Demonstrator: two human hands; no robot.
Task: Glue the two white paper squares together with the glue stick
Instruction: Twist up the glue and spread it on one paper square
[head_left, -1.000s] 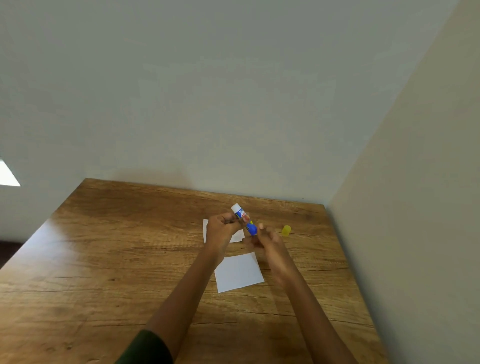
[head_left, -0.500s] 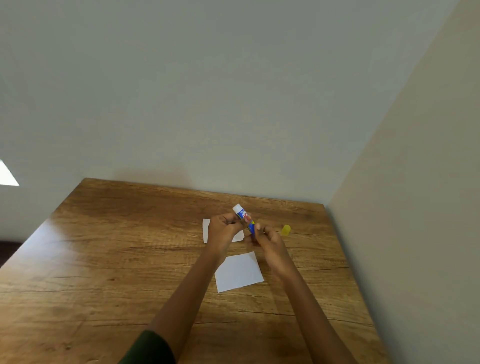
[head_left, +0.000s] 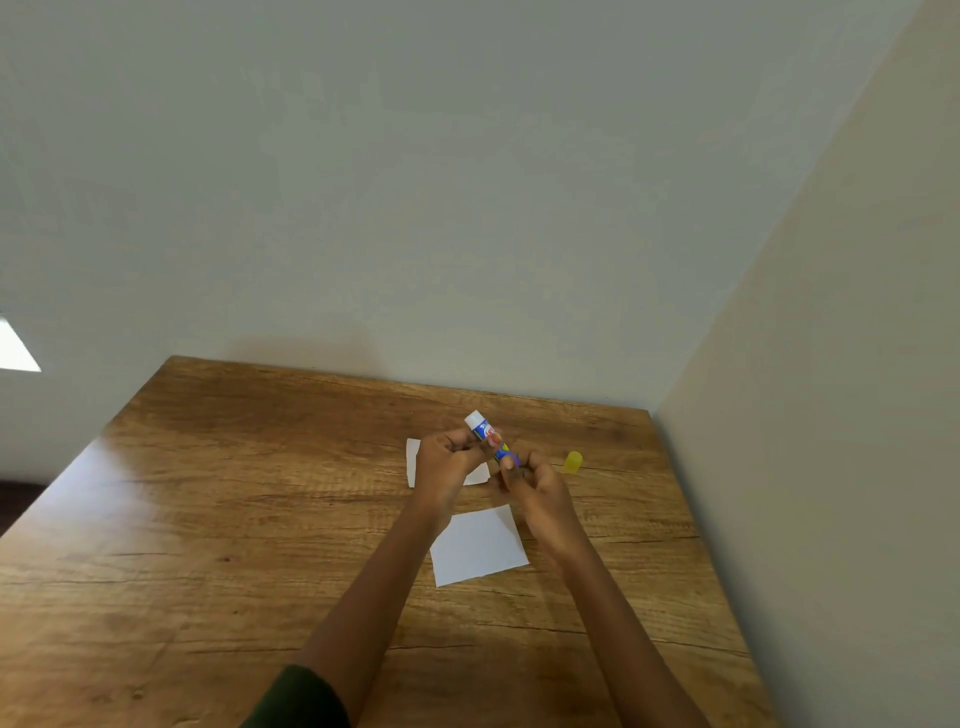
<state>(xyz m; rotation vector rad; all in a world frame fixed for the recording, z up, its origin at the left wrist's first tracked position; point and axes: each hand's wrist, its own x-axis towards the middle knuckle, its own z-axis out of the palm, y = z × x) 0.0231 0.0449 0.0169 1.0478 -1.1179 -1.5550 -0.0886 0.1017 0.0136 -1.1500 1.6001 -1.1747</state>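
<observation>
Both hands hold a blue glue stick (head_left: 489, 436) above the table, its white tip pointing up and away. My left hand (head_left: 445, 462) grips the upper barrel. My right hand (head_left: 535, 488) pinches the blue bottom end. The stick's yellow cap (head_left: 573, 462) lies on the table to the right of my hands. One white paper square (head_left: 478, 545) lies flat below my wrists. The other white paper square (head_left: 414, 460) lies farther back, mostly hidden behind my left hand.
The wooden table (head_left: 208, 545) fits into a corner, with a grey wall (head_left: 467, 208) behind it and a beige wall (head_left: 831, 467) along its right edge. Its left side shows bare wood with a glossy glare.
My right hand's fingers have closed over the stick's blue bottom end, hiding more of it. The stick has stayed in nearly the same place, and papers and cap have not moved.
</observation>
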